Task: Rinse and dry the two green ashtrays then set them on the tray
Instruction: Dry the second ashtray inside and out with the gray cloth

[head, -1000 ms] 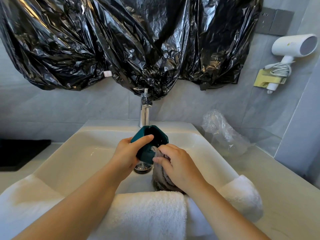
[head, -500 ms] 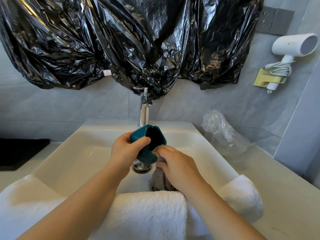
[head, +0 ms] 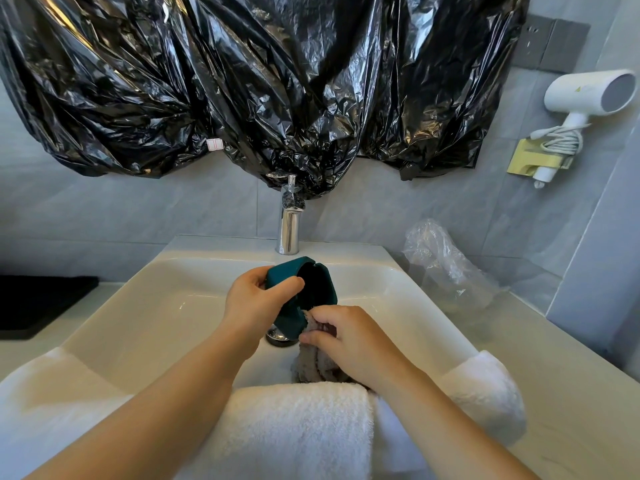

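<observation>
Ashtray over sink, cloth at its lower edge

Left hand [head: 256, 303] grips one green ashtray [head: 317, 289], thumb across its near rim, fingers behind; ashtray tipped on edge, hollow facing right and toward the camera, held above the sink [head: 156, 306] basin, over the drain [head: 275, 337] and in front of the chrome tap [head: 289, 226]. Right hand [head: 349, 337] pinches a grey cloth [head: 311, 362] in curled fingers; cloth's top touches the ashtray's lower edge, the rest hangs into the basin. White towel [head: 294, 427] draped over the sink's front rim, under both forearms. Black plastic sheeting [head: 242, 81] covers the wall above the tap; white hair dryer [head: 585, 95] in a wall holder at right; crumpled clear plastic bag [head: 446, 265] on the bench [head: 571, 393] right of the sink; flat black object [head: 34, 306] on the bench at far left, too dark to identify.
</observation>
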